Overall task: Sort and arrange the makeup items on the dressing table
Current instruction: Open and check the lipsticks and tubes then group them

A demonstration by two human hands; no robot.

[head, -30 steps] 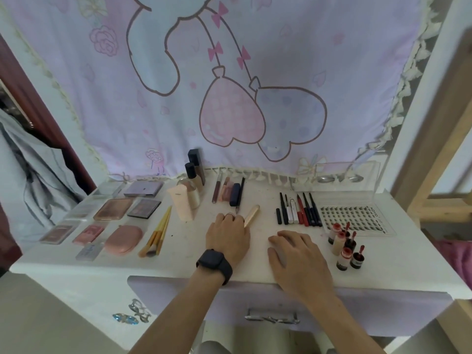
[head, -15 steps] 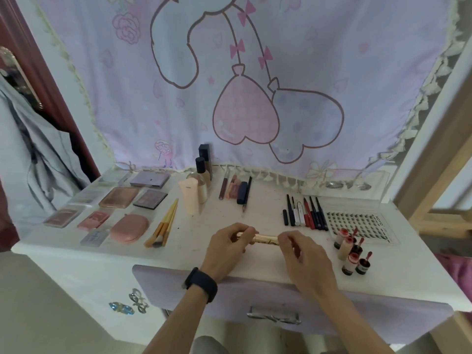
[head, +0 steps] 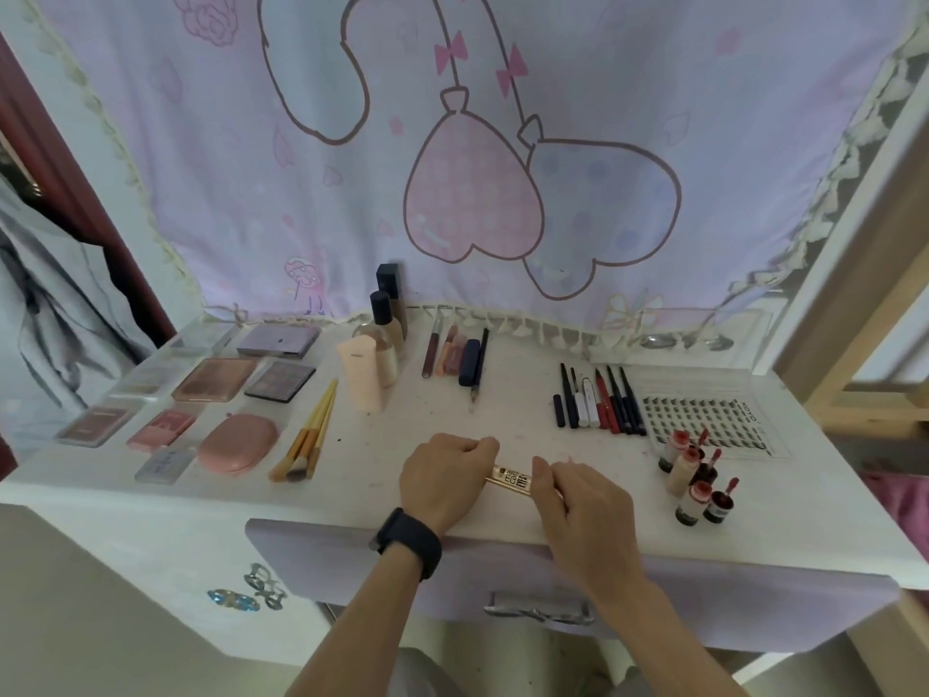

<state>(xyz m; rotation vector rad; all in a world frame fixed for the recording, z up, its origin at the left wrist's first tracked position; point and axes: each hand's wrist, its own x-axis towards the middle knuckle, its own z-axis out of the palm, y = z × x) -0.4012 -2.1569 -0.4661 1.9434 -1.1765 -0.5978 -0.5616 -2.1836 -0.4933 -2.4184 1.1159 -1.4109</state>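
Observation:
A small gold tube with black lettering is held level above the front of the white dressing table. My left hand, with a black watch on the wrist, grips its left end. My right hand pinches its right end. Both ends of the tube are hidden by fingers. On the table lie eyeshadow palettes, a pink compact, brushes, foundation bottles, lip pencils and a navy tube, a row of eyeliner pens and small red lip tint bottles.
A clear lash tray lies at the right, behind the lip tint bottles. A pink-and-lilac cartoon curtain hangs behind the table. A drawer with a metal handle sits under the front edge. A wooden frame stands right, grey clothing left.
One second ago both hands lay on the table, the left beside the gold tube. They picked it up, and since half a second ago have closed in on its ends.

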